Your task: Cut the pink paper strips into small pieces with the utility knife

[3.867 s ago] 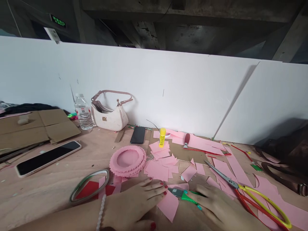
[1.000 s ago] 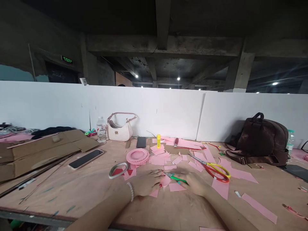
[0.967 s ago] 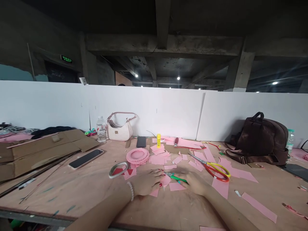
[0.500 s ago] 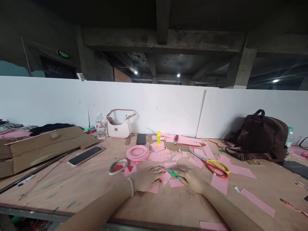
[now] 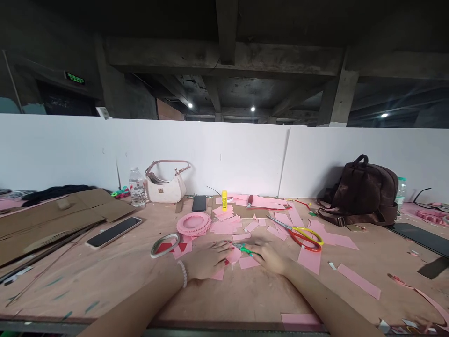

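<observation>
My right hand (image 5: 270, 259) lies over the green handle of a small green-handled tool (image 5: 247, 250), and its metal end points left. The tool rests on a small pink paper piece (image 5: 234, 255). My left hand (image 5: 208, 260) sits on the plywood table (image 5: 105, 281) just left of it, fingers apart, its fingertips near that paper. A pearl bracelet (image 5: 182, 274) circles my left wrist. Pink paper scraps (image 5: 224, 228) lie scattered ahead of both hands, beside a stacked pink scalloped paper ring (image 5: 193, 223).
Red-and-yellow-handled scissors (image 5: 301, 237) lie to the right among pink strips. A glue stick (image 5: 224, 200), craft knife (image 5: 249, 200), several phones, a cream handbag (image 5: 161, 189), water bottle (image 5: 136, 187), brown backpack (image 5: 361, 193), cardboard sheets (image 5: 52, 215) and a tape roll (image 5: 163, 245) stand around. White boards run behind.
The view has tilted up and pulled back since the earliest frame, so the hands look smaller. Both hands stay close around the green-handled tool, which remains under my right hand.
</observation>
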`<state>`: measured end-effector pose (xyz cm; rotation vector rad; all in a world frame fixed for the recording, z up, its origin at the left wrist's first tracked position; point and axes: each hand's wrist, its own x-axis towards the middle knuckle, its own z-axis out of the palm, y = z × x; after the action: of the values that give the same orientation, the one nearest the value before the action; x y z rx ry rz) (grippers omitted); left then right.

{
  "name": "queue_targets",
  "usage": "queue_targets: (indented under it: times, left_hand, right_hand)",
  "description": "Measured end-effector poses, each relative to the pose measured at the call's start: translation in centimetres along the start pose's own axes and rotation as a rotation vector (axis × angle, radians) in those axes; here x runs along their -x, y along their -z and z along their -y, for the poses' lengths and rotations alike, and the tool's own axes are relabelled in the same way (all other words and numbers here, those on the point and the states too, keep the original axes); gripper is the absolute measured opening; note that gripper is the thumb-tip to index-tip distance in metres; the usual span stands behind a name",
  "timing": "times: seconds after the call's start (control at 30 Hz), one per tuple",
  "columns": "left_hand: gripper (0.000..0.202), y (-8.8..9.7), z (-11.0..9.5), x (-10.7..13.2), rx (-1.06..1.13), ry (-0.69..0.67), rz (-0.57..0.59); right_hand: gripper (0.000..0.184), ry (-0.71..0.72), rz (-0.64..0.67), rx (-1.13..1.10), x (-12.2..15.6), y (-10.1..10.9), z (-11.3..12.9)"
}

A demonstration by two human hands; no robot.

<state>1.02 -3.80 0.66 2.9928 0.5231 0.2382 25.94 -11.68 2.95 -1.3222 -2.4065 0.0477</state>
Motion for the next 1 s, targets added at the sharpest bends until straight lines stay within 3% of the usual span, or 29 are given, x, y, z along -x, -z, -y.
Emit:
queue_targets:
  times: [0.33,0.67,1.0]
  left_hand:
    - [0.047,0.2,-0.4,0.1,-0.031,0.012,-0.024]
    - [0.048,0.2,-0.5,0.2,-0.023,0.022,-0.012]
    - [0.047,0.5,-0.7,0.6,-0.01,0.01,-0.086]
  right_hand:
    - [0.038,-0.008,0.062,0.013,0.5,1.7,0.2]
    - [0.04,-0.034,0.042,0.032,-0.9,-0.2,0.3]
    - [0.042,-0.055,0.024,0.087,0.8,1.1,-1.0]
